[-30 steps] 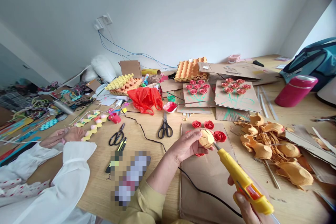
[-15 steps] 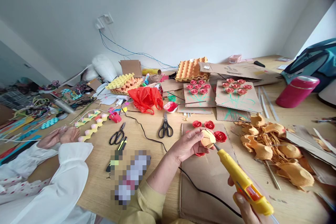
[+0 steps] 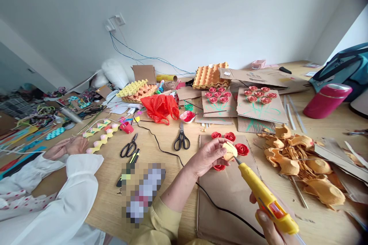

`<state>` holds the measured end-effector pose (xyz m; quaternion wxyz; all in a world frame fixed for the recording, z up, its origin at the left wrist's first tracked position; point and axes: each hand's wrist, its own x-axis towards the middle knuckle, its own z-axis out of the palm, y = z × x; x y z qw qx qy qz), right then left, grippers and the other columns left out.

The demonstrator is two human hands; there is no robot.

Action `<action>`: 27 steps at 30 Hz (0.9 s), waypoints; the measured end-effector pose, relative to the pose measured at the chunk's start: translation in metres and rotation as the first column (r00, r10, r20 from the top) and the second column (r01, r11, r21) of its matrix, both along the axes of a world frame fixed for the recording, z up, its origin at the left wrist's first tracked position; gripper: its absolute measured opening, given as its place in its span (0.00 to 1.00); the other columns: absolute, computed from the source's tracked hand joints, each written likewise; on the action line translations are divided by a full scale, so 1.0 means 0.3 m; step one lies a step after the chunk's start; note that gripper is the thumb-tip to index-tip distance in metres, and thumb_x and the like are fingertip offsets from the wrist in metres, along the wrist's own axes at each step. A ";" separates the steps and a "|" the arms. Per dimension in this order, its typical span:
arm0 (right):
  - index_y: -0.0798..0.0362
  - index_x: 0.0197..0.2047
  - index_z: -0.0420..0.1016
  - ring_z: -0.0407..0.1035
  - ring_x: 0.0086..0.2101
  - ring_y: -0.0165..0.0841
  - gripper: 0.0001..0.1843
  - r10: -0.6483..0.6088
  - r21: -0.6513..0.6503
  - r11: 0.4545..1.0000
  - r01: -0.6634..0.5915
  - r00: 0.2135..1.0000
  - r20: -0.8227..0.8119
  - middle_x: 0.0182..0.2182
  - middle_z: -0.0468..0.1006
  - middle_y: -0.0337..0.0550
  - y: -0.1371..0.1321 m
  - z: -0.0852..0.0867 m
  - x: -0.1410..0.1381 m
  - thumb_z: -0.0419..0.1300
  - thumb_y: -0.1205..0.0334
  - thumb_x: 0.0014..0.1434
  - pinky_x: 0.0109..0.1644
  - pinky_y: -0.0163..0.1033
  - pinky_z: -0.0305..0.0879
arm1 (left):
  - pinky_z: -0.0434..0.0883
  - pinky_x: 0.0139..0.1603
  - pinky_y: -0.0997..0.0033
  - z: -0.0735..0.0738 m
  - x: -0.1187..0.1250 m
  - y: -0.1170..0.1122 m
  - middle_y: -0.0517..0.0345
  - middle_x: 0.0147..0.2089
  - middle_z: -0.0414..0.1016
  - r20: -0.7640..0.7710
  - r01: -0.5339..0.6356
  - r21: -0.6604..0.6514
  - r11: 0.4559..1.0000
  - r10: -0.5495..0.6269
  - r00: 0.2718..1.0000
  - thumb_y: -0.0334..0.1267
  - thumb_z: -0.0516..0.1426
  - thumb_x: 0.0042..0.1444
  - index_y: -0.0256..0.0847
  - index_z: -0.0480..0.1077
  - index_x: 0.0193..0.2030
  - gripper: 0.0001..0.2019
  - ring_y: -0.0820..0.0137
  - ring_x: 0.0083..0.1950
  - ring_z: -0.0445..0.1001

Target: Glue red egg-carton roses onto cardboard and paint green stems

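The person's left hand [image 3: 207,157] is gripping a pale yellow egg-carton flower bud [image 3: 230,153], its fingers closing around the near side and leaving the far side exposed, probably so that the seams stay reachable. The bud is hovering above a cardboard sheet [image 3: 227,203], just beside the red paper-pulp roses [image 3: 242,149] lying there. The right hand [image 3: 268,225] is wrapping its fingers around a yellow hot glue gun [image 3: 263,193], which is slanting so that its nozzle is meeting the bud or nearly so; holding the bud up like this is likely giving the tip a clear approach and keeping skin away from the heat. Loose egg-carton cups [image 3: 289,166] are sitting heaped to the right, seemingly within easy reach, while black-handled scissors [image 3: 181,140] are resting beyond the sheet.

The left hand is covering part of the rose cluster, so the full count is staying unclear. Whether the nozzle is actually touching, and whether any glue is coming out, is hard to make out. The right hand is running off the bottom edge, and the gun's trigger is hiding from view. A pixelated object [image 3: 146,195] beside the left forearm is remaining unreadable.
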<state>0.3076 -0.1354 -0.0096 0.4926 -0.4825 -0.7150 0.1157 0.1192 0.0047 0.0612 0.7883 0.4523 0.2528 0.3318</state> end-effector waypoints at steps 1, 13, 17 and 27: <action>0.46 0.43 0.69 0.59 0.13 0.27 0.10 0.003 -0.010 1.000 -0.003 1.000 -0.008 0.24 0.72 0.34 0.000 -0.005 0.001 0.50 0.53 0.69 0.20 0.36 0.63 | 0.72 0.41 0.72 0.002 0.000 -0.001 0.51 0.48 0.72 -0.001 -0.003 0.003 1.000 0.003 1.000 0.50 0.69 0.50 0.38 0.71 0.51 0.26 0.71 0.41 0.75; 0.47 0.44 0.69 0.62 0.14 0.27 0.09 0.007 -0.029 1.000 -0.007 1.000 -0.005 0.25 0.74 0.35 -0.003 -0.021 0.012 0.50 0.54 0.69 0.19 0.35 0.64 | 0.72 0.41 0.73 -0.001 -0.005 0.004 0.52 0.48 0.71 -0.031 -0.026 0.045 0.999 0.027 0.999 0.49 0.70 0.49 0.39 0.72 0.53 0.27 0.71 0.42 0.73; 0.46 0.44 0.69 0.62 0.14 0.28 0.09 -0.014 -0.006 1.000 0.014 1.000 0.012 0.25 0.74 0.35 0.000 -0.006 0.006 0.51 0.54 0.69 0.19 0.35 0.65 | 0.72 0.41 0.73 -0.003 -0.006 0.004 0.51 0.49 0.72 -0.059 -0.033 0.104 0.994 0.039 0.998 0.49 0.70 0.50 0.40 0.73 0.53 0.26 0.70 0.44 0.71; 0.46 0.43 0.71 0.60 0.14 0.28 0.10 -0.044 -0.041 0.998 0.044 0.999 0.002 0.25 0.74 0.36 -0.001 -0.015 0.004 0.52 0.53 0.68 0.20 0.36 0.65 | 0.71 0.45 0.73 -0.004 -0.007 0.005 0.48 0.50 0.74 -0.110 -0.041 0.181 0.983 0.062 0.992 0.50 0.69 0.51 0.39 0.74 0.55 0.28 0.69 0.45 0.74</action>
